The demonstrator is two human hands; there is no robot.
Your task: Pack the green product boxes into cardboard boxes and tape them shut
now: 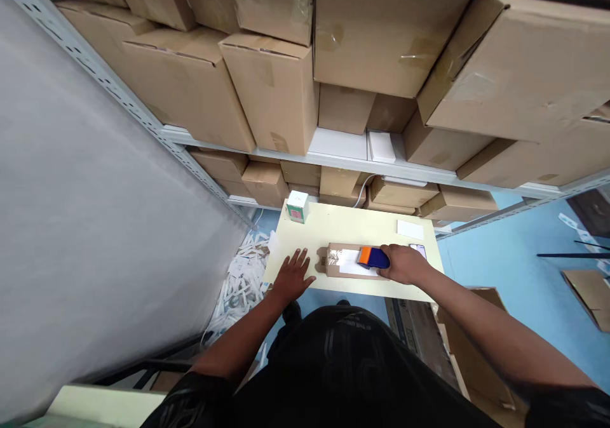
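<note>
A narrow brown cardboard box (332, 269) lies lengthwise on the pale yellow table (343, 221). On its top are a white label (349, 263) and a shiny patch, like clear tape, near the left end. My right hand (403, 263) grips a blue-and-orange handheld tool (374, 257) over the label; its exact kind is unclear. My left hand (291, 279), open with fingers spread, rests on the table left of the box, apart from it. A flap sticks out at the box's left end.
A small white-and-green carton (298, 206) stands at the table's back left. At the right are a white card (410, 229) and a phone (418, 249). Shelves of cardboard boxes (271, 91) rise behind. Paper strips (243, 282) litter the floor left; an open carton (481, 352) stands right.
</note>
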